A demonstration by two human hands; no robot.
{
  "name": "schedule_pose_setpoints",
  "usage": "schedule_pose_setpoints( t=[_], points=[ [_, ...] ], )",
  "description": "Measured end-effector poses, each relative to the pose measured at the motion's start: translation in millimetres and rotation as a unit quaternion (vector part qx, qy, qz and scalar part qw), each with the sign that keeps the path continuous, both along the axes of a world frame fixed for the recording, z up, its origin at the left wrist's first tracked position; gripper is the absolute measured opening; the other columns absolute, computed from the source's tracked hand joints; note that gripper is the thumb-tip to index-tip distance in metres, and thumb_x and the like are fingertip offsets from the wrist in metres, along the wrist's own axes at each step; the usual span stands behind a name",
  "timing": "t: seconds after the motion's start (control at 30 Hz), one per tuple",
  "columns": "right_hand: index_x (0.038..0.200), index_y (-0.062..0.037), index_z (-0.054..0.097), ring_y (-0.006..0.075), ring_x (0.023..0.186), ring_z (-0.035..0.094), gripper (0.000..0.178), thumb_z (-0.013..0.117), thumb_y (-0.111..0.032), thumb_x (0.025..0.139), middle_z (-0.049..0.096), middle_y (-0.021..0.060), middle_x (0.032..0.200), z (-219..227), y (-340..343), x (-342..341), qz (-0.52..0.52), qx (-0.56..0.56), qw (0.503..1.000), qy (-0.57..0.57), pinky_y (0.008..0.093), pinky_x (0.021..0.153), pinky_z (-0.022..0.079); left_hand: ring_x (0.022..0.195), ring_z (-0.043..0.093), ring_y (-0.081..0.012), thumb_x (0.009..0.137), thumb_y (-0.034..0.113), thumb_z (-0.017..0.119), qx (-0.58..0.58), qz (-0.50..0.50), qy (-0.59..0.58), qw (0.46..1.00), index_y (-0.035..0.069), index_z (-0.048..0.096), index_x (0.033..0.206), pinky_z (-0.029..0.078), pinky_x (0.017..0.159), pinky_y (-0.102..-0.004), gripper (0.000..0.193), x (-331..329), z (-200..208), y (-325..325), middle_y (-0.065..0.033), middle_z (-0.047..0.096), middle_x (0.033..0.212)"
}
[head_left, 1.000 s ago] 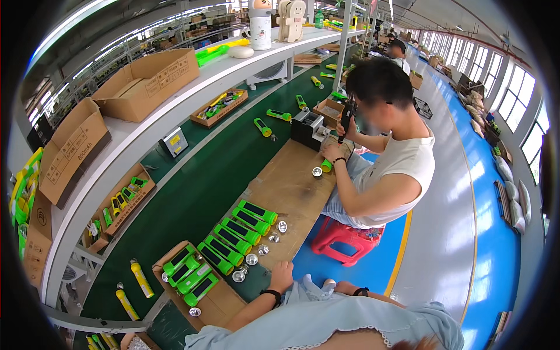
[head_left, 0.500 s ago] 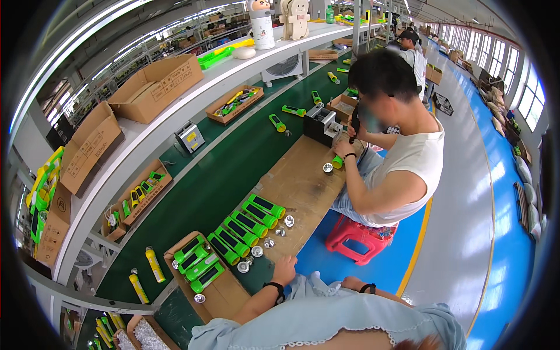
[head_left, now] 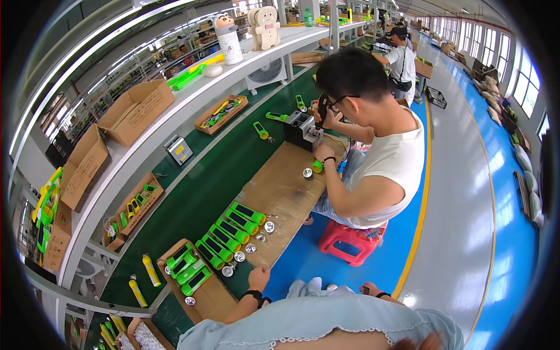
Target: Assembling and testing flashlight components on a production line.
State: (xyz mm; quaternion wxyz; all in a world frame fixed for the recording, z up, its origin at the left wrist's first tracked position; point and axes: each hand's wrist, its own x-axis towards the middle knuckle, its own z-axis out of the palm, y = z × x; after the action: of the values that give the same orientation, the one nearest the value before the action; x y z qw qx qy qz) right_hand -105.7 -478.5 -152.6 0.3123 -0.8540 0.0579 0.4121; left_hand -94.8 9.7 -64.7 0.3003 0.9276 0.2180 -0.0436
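Note:
My left hand point(head_left: 258, 278), with a dark band at the wrist, is at the near edge of the brown cardboard sheet point(head_left: 281, 195) on the bench. Its fingers are curled; what they close on, if anything, is hidden. Off to the right, beside my light blue clothing, my right hand point(head_left: 371, 288) is curled too, its contents unseen. Nearest my left hand lie several round silver lamp heads point(head_left: 239, 256) and a row of green flashlight bodies with dark panels point(head_left: 228, 232). More green flashlight bodies point(head_left: 192, 273) fill a cardboard box at the left.
A co-worker in a white top point(head_left: 385, 163) sits on a red stool point(head_left: 352, 242), holding a black tool point(head_left: 322, 111) beside a black-and-silver device point(head_left: 303, 131). Two yellow flashlights point(head_left: 150, 269) lie on the green surface. Open cartons point(head_left: 137, 111) stand on the white shelf.
The view has shifted, so bench items appear further left. My left hand stays by the bench edge. My right hand shows more clearly, apart from the clothing. The co-worker's head has turned.

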Motion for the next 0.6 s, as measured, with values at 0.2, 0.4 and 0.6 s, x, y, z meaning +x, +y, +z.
schedule_pose_setpoints(
  t=[0.2,0.4,0.6],
  points=[
    [0.072,-0.0044,0.064,0.0201,0.057,0.059,0.028,0.052,-0.028,0.078,0.062,0.0077,0.066,-13.7,-47.9,-50.4,-0.086,-0.099,0.989,0.072,0.0340,0.053,0.048,0.051,0.057,-0.0182,0.084,0.050,0.053,-0.480,0.358,0.140,0.788,0.007,0.058,0.070,0.040,0.040,-0.0257,0.046,3.1,-1.3,44.1,-0.0050,0.059,0.061],
    [0.077,-0.0060,0.066,0.0239,0.066,0.061,0.028,0.053,-0.031,0.079,0.064,0.0093,0.070,-101.5,-26.4,-53.1,0.007,-0.097,0.991,0.087,0.0356,0.062,0.048,0.045,0.051,-0.0151,0.082,0.054,0.054,-0.499,0.388,0.118,0.766,0.010,0.057,0.071,0.034,0.037,-0.0226,0.046,-12.5,-12.6,54.5,-0.0011,0.056,0.058],
    [0.079,-0.0036,0.064,0.0256,0.072,0.061,0.032,0.055,-0.034,0.078,0.064,0.0125,0.074,-120.3,-5.7,-31.3,0.044,0.073,0.993,-0.084,0.0357,0.064,0.045,0.049,0.052,-0.0125,0.086,0.050,0.051,-0.562,0.445,0.046,0.696,0.012,0.059,0.075,0.037,0.041,-0.0230,0.041,5.7,-27.7,55.6,0.0010,0.059,0.061]
  ],
)
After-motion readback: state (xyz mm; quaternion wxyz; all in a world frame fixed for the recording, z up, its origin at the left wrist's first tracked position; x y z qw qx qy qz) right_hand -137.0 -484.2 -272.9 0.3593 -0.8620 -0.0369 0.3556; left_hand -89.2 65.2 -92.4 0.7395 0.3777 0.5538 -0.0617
